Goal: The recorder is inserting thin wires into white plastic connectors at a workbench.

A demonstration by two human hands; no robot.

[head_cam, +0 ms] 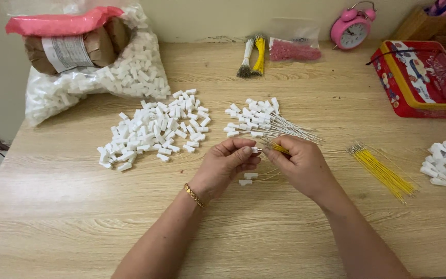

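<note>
Table (78,227): heap of loose plastic connectors (153,132) left of centre; behind it, at the far left corner, a bag of connectors (130,72) with a wrapped parcel (70,49) on top. Pile of wired connectors (256,121) at centre, just behind the hands. Wire bundle (383,173) right of the hands; tin box (421,77) behind it. Alarm clock (352,28) at the far edge, left of the tin.

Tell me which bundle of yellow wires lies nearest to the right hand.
The loose yellow wires on the table beside the right hand; the other bundle lies far back near the clock.
</note>
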